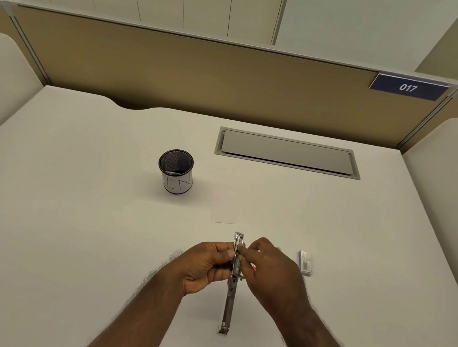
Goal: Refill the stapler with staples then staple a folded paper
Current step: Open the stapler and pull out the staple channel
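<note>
A metal stapler (229, 301) lies swung open lengthwise on the white desk, its far end near the paper and its near end toward me. My left hand (204, 267) grips the stapler's far half from the left, thumb on its side. My right hand (269, 271) pinches something small at the stapler's channel from the right; whether it is a strip of staples I cannot tell. A small staple box (305, 262) lies on the desk just right of my right hand. A white paper (225, 210), barely visible against the desk, lies beyond the stapler.
A black mesh cup (176, 170) with a white label stands left of centre. A grey cable hatch (288, 152) is set into the desk (65, 223) at the back right. A tan partition with a "017" sign (408, 87) closes the far edge. Padded side panels flank the desk.
</note>
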Available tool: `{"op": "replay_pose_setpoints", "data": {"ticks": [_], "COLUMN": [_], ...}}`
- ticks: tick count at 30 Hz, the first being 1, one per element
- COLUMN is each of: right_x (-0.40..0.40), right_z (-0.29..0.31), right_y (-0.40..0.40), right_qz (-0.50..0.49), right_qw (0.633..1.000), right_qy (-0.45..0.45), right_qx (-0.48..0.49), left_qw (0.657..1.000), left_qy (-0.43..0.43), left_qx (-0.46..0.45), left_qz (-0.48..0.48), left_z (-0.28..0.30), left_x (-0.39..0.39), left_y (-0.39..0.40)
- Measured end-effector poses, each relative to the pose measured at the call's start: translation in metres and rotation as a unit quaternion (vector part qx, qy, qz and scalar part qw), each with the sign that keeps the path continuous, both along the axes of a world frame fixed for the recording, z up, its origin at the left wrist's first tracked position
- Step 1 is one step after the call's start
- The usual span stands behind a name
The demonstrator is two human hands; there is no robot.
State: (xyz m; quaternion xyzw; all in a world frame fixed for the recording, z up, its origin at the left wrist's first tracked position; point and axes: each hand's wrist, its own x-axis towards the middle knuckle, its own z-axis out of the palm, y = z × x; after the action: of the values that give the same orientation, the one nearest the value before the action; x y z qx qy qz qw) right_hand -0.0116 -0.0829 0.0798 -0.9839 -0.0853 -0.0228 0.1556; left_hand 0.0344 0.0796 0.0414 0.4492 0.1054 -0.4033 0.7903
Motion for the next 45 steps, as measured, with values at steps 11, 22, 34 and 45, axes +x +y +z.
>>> {"op": "replay_pose_setpoints", "data": {"ticks": [11,22,34,45], "right_x": [0.001,0.01,0.022,0.034], "right_z": [0.01,0.01,0.014,0.008], "right_y": [-0.009,0.0,0.009,0.007], "right_qz": [0.071,-0.027,-0.083,-0.04], "right_qw": [0.994,0.99,0.977,0.967], "right_qy": [0.078,0.115,0.193,0.248], "right_qx": [-0.006,0.082,0.048,0.053], "left_qw": [1.0,1.0,0.998,0.997], "left_qy": [-0.003,-0.007,-0.017,-0.017], "left_qx": [0.005,0.004,0.048,0.072], "left_qz": [0.003,-0.016,-0.029,-0.035], "left_z": [0.001,0.006,0.0,-0.006], "left_x": [-0.002,-0.006,-0.006,-0.008], "left_y": [0.0,-0.001,0.0,0.0]}}
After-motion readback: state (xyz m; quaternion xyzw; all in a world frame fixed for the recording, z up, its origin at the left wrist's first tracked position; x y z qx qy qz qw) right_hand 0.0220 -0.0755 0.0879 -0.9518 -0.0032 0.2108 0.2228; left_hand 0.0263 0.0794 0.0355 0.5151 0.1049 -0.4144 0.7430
